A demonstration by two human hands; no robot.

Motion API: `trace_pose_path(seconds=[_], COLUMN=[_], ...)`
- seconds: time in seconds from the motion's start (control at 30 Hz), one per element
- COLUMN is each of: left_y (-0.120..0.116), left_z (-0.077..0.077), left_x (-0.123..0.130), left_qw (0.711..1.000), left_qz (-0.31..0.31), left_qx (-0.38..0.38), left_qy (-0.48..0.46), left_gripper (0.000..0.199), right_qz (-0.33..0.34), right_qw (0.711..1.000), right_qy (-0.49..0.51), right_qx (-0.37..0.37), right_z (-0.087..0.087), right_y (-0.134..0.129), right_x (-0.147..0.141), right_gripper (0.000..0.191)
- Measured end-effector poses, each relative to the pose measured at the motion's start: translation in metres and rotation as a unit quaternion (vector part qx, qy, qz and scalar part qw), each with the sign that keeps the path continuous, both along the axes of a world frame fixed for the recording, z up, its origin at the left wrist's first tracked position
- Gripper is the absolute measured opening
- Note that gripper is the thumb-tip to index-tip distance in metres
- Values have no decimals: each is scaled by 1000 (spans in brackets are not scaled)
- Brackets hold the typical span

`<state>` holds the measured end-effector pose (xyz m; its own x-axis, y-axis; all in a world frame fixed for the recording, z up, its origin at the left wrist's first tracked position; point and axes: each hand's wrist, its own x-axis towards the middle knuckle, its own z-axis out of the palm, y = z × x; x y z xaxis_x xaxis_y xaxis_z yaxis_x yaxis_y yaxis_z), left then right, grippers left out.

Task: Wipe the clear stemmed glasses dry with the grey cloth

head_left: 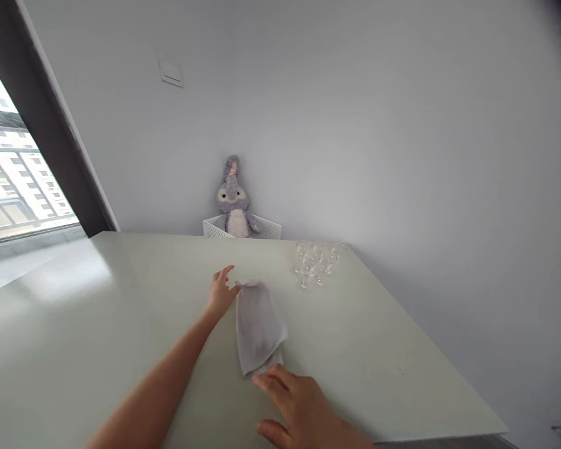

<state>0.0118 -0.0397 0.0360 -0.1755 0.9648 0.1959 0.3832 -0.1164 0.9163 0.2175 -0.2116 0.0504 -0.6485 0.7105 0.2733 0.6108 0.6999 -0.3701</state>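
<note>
A light grey cloth (260,324), folded lengthwise, lies on the pale tabletop in front of me. At its far left corner is my left hand (222,292), its fingers spread and the thumb tip at the cloth's edge. My right hand (294,399) hovers by the near end of the cloth, fingers stretched out and thumb apart. Its fingertips overlap the cloth's near edge; whether they touch it I cannot tell. Neither hand grips anything.
Several clear stemmed glasses (311,265) stand close together near the table's (383,368) far right corner. Behind the far edge, a grey plush toy (237,221) sits in a white perforated basket (268,229). Walls meet behind it; a window (19,181) is at left.
</note>
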Motion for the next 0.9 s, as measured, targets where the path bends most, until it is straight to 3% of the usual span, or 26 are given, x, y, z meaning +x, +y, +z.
trace_pose_path(seconds=[0.07, 0.1, 0.2, 0.3, 0.43, 0.53, 0.67, 0.9], left_y=[2, 2, -4, -20, -45, -50, -24, 53], left_z=[-5, -5, -3, -6, -25, -41, -54, -54], left_x=[-2, -2, 7, 25, 54, 71, 82, 88], left_qw=[986, 976, 943, 916, 885, 861, 846, 852], left_qz=[68, 68, -23, -102, -128, -147, -196, -214], left_qx=[11, 10, -28, -35, 45, 77, 73, 57], left_qy=[152, 207, 330, 386, 446, 480, 491, 475], left_gripper=[37, 31, 20, 16, 27, 46, 54, 48], right_qz=[1, -17, -79, -158, -269, -279, -267, -261], right_qw=[999, 998, 993, 975, 896, 825, 782, 793], right_qy=[8, 12, 40, 115, 305, 425, 492, 471], right_qx=[-51, -61, -74, -102, -180, -246, -275, -284], right_z=[6, 8, 2, -19, -44, -49, -49, -48], right_y=[7, 16, 57, 103, 132, 132, 130, 131], right_x=[-2, 0, 11, 23, 35, 41, 44, 41], right_gripper=[42, 36, 26, 21, 22, 25, 28, 26])
